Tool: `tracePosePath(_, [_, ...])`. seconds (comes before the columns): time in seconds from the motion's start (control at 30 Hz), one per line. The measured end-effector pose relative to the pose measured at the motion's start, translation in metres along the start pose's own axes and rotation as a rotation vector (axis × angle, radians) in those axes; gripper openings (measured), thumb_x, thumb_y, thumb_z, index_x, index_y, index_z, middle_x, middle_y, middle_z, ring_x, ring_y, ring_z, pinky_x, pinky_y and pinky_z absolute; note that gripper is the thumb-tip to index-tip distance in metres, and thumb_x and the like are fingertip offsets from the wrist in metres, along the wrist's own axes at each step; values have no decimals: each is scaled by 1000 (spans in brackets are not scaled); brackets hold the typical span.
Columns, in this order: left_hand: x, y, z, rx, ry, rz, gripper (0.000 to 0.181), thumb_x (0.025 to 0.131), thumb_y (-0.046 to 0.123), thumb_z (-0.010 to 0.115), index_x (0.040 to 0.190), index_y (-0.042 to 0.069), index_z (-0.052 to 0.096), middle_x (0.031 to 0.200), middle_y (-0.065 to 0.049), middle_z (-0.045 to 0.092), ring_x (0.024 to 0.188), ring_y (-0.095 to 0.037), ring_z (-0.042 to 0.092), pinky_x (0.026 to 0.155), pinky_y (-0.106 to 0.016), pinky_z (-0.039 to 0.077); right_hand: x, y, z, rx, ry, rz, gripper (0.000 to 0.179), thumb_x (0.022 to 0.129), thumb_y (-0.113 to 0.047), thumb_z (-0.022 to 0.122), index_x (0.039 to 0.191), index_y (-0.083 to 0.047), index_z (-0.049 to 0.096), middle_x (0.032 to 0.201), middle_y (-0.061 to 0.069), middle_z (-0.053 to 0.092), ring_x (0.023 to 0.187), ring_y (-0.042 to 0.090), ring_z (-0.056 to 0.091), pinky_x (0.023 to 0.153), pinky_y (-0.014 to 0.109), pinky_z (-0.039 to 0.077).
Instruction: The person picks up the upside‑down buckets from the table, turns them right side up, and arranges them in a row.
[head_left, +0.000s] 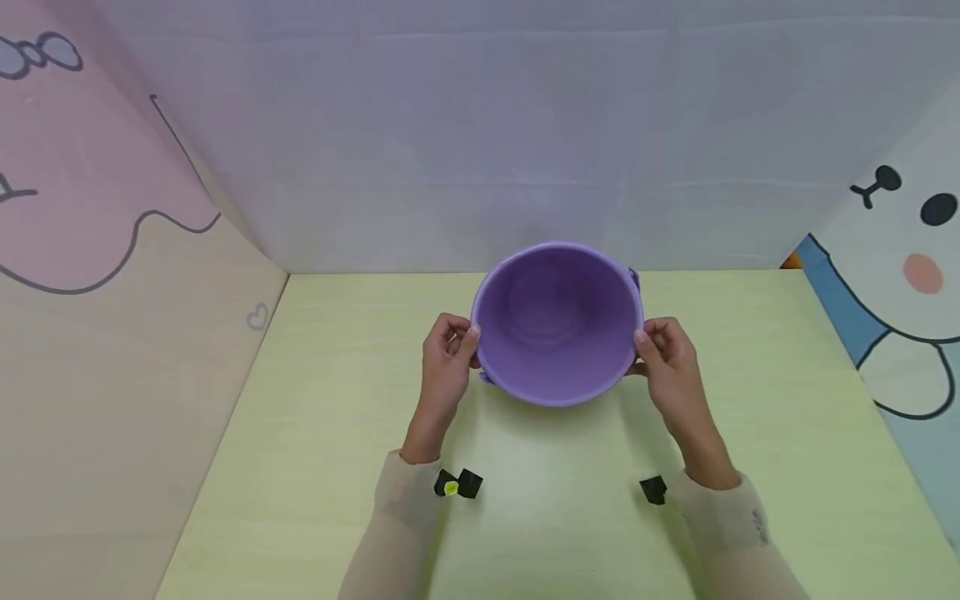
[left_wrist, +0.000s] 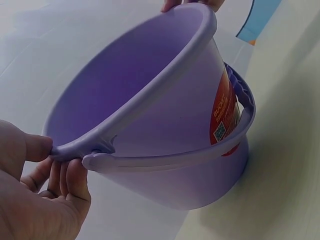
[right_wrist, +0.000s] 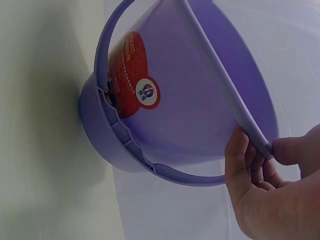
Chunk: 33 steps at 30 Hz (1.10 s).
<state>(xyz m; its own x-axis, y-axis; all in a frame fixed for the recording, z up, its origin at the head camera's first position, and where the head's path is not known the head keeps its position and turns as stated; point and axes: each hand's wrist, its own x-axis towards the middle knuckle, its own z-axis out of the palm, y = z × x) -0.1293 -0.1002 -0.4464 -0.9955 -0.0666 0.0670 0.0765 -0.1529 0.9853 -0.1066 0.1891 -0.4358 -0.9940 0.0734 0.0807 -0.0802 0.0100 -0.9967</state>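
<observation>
A purple plastic bucket [head_left: 555, 325] is held between both hands, its mouth facing the head camera and nothing seen inside. My left hand [head_left: 447, 358] pinches the left side of the rim, thumb on the inner side and fingers curled beneath. On the opposite side, my right hand [head_left: 670, 358] pinches the rim in the same way. The bucket's handle [left_wrist: 175, 157] hangs down along the near wall in the left wrist view. A red label [right_wrist: 131, 75] is stuck on the outer wall. Whether the base touches the table is hard to tell.
The pale yellow-green table [head_left: 345, 375] meets a whitish back panel [head_left: 465, 142]. Printed cartoon panels stand at the left [head_left: 112, 375] and right [head_left: 900, 333]. Small black pieces [head_left: 470, 483] show beside the left sleeve, and another black piece [head_left: 653, 490] by the right sleeve.
</observation>
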Motion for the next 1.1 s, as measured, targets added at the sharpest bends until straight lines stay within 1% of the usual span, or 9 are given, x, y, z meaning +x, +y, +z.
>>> tracePosePath(0.17, [0,2,1,7,20,-8,5,105,-3,59,103,2,57,88,-3,54,66,-7,58,60,-18,52,2,-2,2,-78,20,4,20,112,-8,48,117,11,46,91,-4,64,81,8,63,68,21,60])
tracePosePath(0.23, [2,3,2,9,25,-14,6,105,-3,59,103,2,58,88,-3,54,66,-7,58,60,-18,51,4,-4,3,-84,27,5,19,112,-8,48,117,11,46,91,-4,63,80,9,63,67,21,60])
tracePosePath(0.37, [4,5,3,7,37,-38,8,105,-2,59,102,5,58,89,-3,54,66,-7,58,61,-18,52,9,-6,3,-68,35,-5,19,112,-8,50,117,11,47,90,-2,63,79,9,63,66,21,60])
tracePosePath(0.47, [4,7,3,7,44,-53,8,105,-2,59,102,5,58,89,-3,54,67,-7,59,61,-18,52,12,-7,4,-54,33,-12,20,111,-8,50,117,12,48,90,-2,64,78,9,64,65,21,60])
tracePosePath(0.63, [6,9,4,7,46,-72,2,106,0,58,105,0,57,90,-3,54,66,-7,60,61,-18,52,17,-9,5,-41,39,-26,18,111,-7,51,116,11,50,90,-2,66,76,9,65,64,21,59])
tracePosePath(0.77, [7,10,5,6,48,-85,5,107,0,57,109,-4,55,90,-3,54,65,-7,60,61,-19,52,21,-11,6,-26,50,-31,19,111,-6,52,116,12,50,90,-3,67,75,8,66,63,20,59])
tracePosePath(1.1, [10,12,6,-25,46,-97,5,106,-1,56,107,-6,55,88,-3,53,63,-7,59,60,-19,51,27,-14,8,-3,67,-2,19,110,-6,53,115,12,51,88,-3,67,74,8,66,62,19,59])
